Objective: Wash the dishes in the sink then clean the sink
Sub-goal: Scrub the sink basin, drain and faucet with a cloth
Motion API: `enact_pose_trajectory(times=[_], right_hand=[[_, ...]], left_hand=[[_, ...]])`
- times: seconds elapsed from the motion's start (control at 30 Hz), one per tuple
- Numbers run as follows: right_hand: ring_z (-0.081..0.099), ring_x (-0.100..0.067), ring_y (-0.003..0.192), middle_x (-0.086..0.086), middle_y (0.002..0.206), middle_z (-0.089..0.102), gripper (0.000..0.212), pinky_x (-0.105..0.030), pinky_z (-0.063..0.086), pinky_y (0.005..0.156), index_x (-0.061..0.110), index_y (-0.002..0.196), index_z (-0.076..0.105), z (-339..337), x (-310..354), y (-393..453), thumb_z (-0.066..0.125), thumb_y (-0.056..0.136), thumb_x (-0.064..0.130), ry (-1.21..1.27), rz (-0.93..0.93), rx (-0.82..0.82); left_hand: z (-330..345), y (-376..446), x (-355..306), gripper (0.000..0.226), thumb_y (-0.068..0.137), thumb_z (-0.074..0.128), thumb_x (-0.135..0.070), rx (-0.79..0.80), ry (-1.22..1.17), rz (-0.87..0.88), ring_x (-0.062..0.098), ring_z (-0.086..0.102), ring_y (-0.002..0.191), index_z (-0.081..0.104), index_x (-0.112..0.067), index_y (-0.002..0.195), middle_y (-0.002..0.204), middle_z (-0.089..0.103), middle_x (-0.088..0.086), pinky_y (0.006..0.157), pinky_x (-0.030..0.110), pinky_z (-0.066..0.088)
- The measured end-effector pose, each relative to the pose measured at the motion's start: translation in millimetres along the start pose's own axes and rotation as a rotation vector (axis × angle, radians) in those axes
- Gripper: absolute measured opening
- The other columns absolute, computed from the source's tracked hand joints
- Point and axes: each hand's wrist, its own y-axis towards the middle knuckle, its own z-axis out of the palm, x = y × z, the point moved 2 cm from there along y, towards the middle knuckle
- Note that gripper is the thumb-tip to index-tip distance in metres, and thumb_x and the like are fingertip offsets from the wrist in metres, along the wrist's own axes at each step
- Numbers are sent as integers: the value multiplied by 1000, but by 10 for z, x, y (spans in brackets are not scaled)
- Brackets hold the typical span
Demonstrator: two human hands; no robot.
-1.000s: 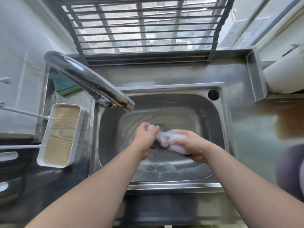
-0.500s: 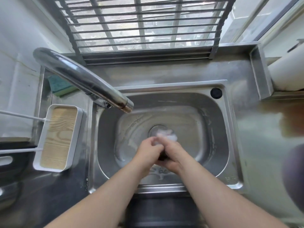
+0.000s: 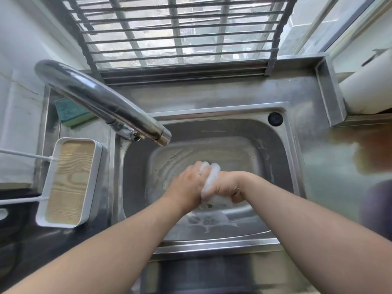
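Head view, looking down into a stainless steel sink. Both forearms enter from 6 o'clock and converge over the middle of the basin. The left hand comes in from 7 o'clock, back of the hand up, fingers curled inward around a white, foamy wad. The right hand comes in from 5 o'clock, wrist bent, fingers also curled around the same wad from its 3 o'clock side. The two hands press against each other with the wad squeezed between them; foam bulges out at their 12 o'clock edge and below the right palm. What the wad is under the foam cannot be told. The hands are held above the basin floor, and a splash of suds lies on the floor at 6 o'clock from them. A soapy film streaks the basin floor at 11 o'clock from the hands. The faucet spout reaches in from 10 o'clock, its nozzle over the basin's upper left corner, apart from the hands. A green sponge sits on the counter behind the faucet at 10 o'clock. A white tray with a wooden insert stands at 9 o'clock of the sink. A black round cap sits on the rim at 1 o'clock. A wire rack spans 12 o'clock.
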Motion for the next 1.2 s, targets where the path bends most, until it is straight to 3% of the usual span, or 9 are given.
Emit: enact_pose_trajectory(times=[0.1, 0.33, 0.63, 0.73, 0.83, 0.93, 1.0, 1.1, 1.2], right_hand=[[58, -17, 67, -2, 80, 56, 17, -22, 40, 51, 15, 96, 57, -19, 93, 67, 60, 85, 3, -332, -106, -185], [66, -26, 119, 0, 128, 67, 31, -34, 51, 88, 18, 127, 63, 23, 66, 181, 57, 97, 23, -1005, 23, -511], [63, -24, 55, 1, 72, 63, 28, -27, 29, 46, 24, 97, 61, 53, -183, 247, 80, 76, 22, -1330, -531, -764], [70, -33, 87, -4, 106, 65, 27, -36, 35, 57, 26, 128, 45, 39, -218, 163, 49, 102, 21, -1172, -402, -668], [66, -31, 85, -7, 103, 69, 14, -33, 42, 67, 25, 109, 54, -30, -264, 110, 54, 98, 34, -749, -119, -514], [41, -12, 46, 2, 61, 48, 6, -23, 31, 47, 24, 77, 53, -109, -287, 53, 56, 81, 23, 188, 47, -195], [26, -8, 43, 9, 56, 32, 12, -20, 20, 41, 25, 64, 43, -120, -246, 9, 51, 66, 17, 565, 112, 98], [11, -9, 40, 10, 48, 16, 28, -21, 6, 40, 29, 55, 25, -104, -123, -17, 38, 79, 21, 749, 99, 606], [9, -11, 41, 8, 46, 18, 33, -22, 5, 42, 28, 51, 25, -137, -39, -48, 49, 71, 20, 517, 110, 650]], left_hand=[[-115, 89, -81, 48, 85, 57, -11, 229, -20, -177, 31, 56, 85, 42, -24, 129, 113, 54, 5, 65, 38, 37], [-13, 84, -32, 38, 96, 52, -11, 427, -114, -429, 33, 68, 103, 57, -12, 133, 122, 67, 13, 75, 36, 50], [-41, 28, 48, 31, 80, 57, 11, 720, -928, -767, 18, 43, 66, 58, -19, 79, 78, 49, 5, 57, 26, 34], [27, 7, 24, 33, 81, 51, 10, 620, -1184, -790, 15, 46, 56, 63, -20, 77, 64, 53, 2, 50, 21, 32], [68, -19, 0, 43, 80, 61, 10, 304, -1204, -734, 20, 61, 87, 54, -17, 113, 99, 60, 8, 64, 25, 51], [-73, -99, 50, 55, 80, 61, 0, 2, -635, -180, 14, 51, 109, 52, -30, 125, 126, 44, 0, 89, 6, 41], [-149, -153, 53, 61, 74, 62, -3, -80, -319, 189, 20, 48, 127, 53, -22, 132, 138, 44, 1, 105, 22, 43], [-89, -129, 91, 76, 77, 73, -13, -61, -257, 254, 18, 44, 136, 48, -10, 148, 149, 45, 8, 115, 18, 36], [-73, 18, 66, 34, 78, 67, -14, -197, -181, 233, 20, 56, 97, 59, -16, 111, 106, 57, 5, 86, 25, 54]])
